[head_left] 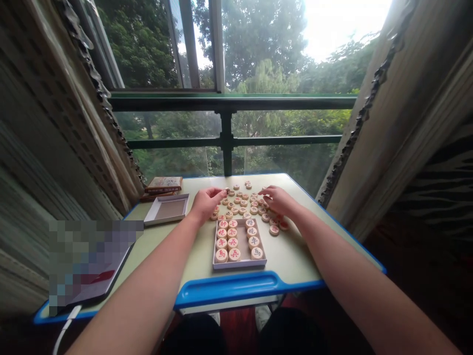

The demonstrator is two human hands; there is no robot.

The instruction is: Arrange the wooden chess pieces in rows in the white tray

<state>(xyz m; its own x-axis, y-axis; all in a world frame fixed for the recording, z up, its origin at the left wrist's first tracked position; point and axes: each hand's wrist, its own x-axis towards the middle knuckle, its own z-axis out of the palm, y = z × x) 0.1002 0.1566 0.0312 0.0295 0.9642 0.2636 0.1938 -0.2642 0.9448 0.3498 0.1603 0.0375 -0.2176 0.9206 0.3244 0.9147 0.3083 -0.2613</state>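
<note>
Round wooden Chinese chess pieces (242,202) lie scattered over the far part of the table. In front of them stands a shallow open box (242,246) with red-marked pieces (232,242) in two columns on the left and black-marked pieces (253,241) in one column on the right. A bare strip of box floor shows between them. Left of the scatter, my left hand (207,202) pinches a chess piece (227,190) between thumb and fingers. At the right side of the scatter, my right hand (278,199) hovers over or touches pieces, fingers bent and apart; nothing shows in its grasp.
A box lid (170,208) lies open side up on the left, near stacked books (164,184). A device with a blurred screen (99,266) and a white cable (68,325) sits at the near left. The table's blue edge has a tray groove (229,288). Curtains flank the window.
</note>
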